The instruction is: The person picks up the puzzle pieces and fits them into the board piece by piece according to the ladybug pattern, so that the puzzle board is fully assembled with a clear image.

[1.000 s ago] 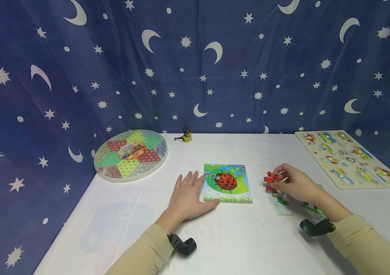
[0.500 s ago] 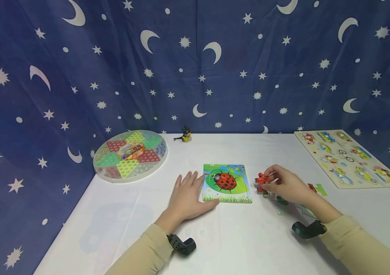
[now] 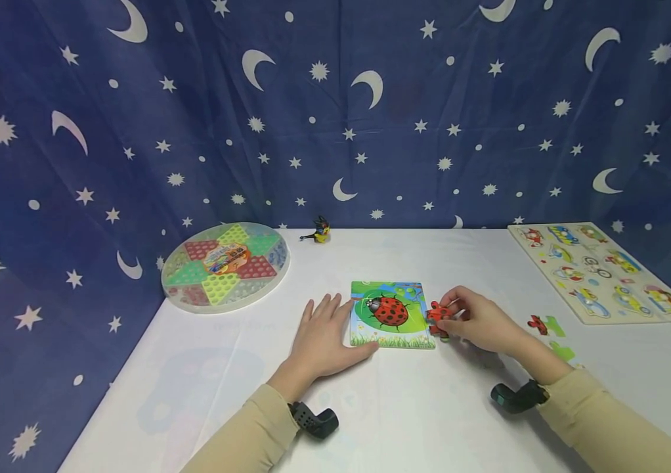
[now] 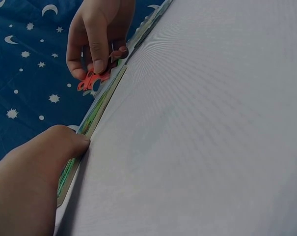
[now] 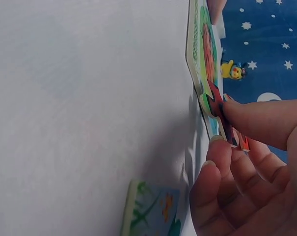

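Note:
A square ladybug puzzle board (image 3: 413, 334) lies flat on the white table in front of me. My left hand (image 3: 322, 341) rests with spread fingers along its left side, the thumb touching the lower left edge. Between thumb and fingertips my right hand (image 3: 480, 322) pinches a red jigsaw puzzle piece (image 3: 437, 318) with a bit of green on it. That piece is right at the board's right edge and overlaps it in the right wrist view, where the piece (image 5: 221, 110) appears tilted.
Loose puzzle pieces (image 3: 555, 326) lie right of the board, some hidden under my right forearm. A round Chinese checkers board (image 3: 217, 299) stands back left, a small yellow-and-black toy figure (image 3: 321, 231) at the back edge. A wooden vehicle puzzle (image 3: 578, 289) lies back right.
My right hand has moved left with the red puzzle piece, from among the loose pieces to the board's right edge. More loose pieces show behind it. My left hand has stayed put.

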Demonstrator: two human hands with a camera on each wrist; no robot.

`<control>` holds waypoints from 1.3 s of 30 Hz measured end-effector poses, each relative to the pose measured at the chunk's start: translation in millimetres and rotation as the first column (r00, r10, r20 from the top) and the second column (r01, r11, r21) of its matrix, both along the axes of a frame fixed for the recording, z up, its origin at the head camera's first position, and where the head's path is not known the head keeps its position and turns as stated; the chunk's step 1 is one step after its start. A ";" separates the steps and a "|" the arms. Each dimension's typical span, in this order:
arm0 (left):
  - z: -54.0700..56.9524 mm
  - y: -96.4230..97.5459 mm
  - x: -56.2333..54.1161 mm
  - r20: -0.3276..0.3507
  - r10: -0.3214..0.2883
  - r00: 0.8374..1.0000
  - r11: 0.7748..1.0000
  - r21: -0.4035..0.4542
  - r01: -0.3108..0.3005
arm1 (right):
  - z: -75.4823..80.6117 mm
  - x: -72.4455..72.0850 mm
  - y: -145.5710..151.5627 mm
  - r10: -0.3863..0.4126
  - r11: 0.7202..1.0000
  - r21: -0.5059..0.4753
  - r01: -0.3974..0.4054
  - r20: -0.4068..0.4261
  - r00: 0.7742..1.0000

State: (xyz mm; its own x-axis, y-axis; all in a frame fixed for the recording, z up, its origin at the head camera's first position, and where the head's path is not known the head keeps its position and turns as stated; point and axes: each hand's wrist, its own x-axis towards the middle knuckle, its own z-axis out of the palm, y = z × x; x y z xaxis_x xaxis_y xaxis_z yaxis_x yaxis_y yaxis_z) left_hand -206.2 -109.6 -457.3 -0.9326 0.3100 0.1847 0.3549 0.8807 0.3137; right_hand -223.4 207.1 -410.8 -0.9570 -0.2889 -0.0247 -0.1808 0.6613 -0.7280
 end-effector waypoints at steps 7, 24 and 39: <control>0.0 0.1 -0.5 0.014 0.005 1.000 1.000 -0.010 -0.005 | -1.2 -3.6 -9.7 0.007 1.000 0.005 -0.007 -0.007 1.000; -1.6 0.1 -1.3 0.005 0.007 1.000 1.000 -0.004 -0.007 | -6.9 -8.9 -31.1 0.057 0.998 -0.029 -0.057 -0.012 0.998; 0.4 0.3 -0.1 -0.006 -0.002 1.000 1.000 0.004 0.002 | -8.4 -8.6 -44.9 0.034 0.999 0.032 -0.032 -0.066 0.997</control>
State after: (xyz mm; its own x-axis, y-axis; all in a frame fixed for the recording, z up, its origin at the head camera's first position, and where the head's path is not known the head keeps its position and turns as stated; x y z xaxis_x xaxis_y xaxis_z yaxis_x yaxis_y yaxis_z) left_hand -206.2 -109.3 -456.9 -0.9310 0.3107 0.1917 0.3582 0.8788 0.3154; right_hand -232.0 162.3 -419.2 -0.9467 -0.3206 0.0294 -0.2506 0.6764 -0.6926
